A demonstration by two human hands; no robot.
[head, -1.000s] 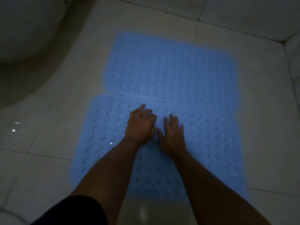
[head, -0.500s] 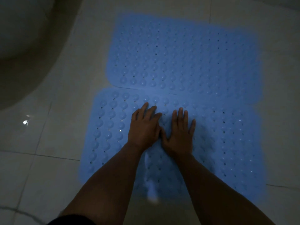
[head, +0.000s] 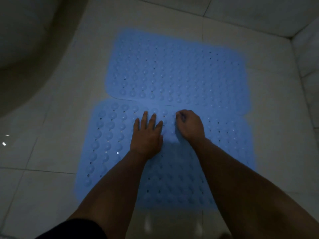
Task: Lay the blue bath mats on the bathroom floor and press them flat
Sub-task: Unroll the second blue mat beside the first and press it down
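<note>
Head view: 2 blue bath mats [head: 174, 69] laid; left hand [head: 146, 133] flat, pressing near mat [head: 110, 144]; right hand [head: 189, 126] fingers curled, contents untellable. Next: press beyond fingertips.

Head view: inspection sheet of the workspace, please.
Surface: pale tiled floor, dim light.
Job's things: far mat and near mat, both blue, lying on the floor with edges meeting; whether they overlap is unclear.
Clutter: nothing seen.
Hands: left hand flat on the near mat, fingers straight; right hand on the same mat, fingers curled; whether it pinches the mat cannot be told.
Cables: nothing seen.
Surroundings: rounded pale fixture at upper left; wall base at right.
</note>
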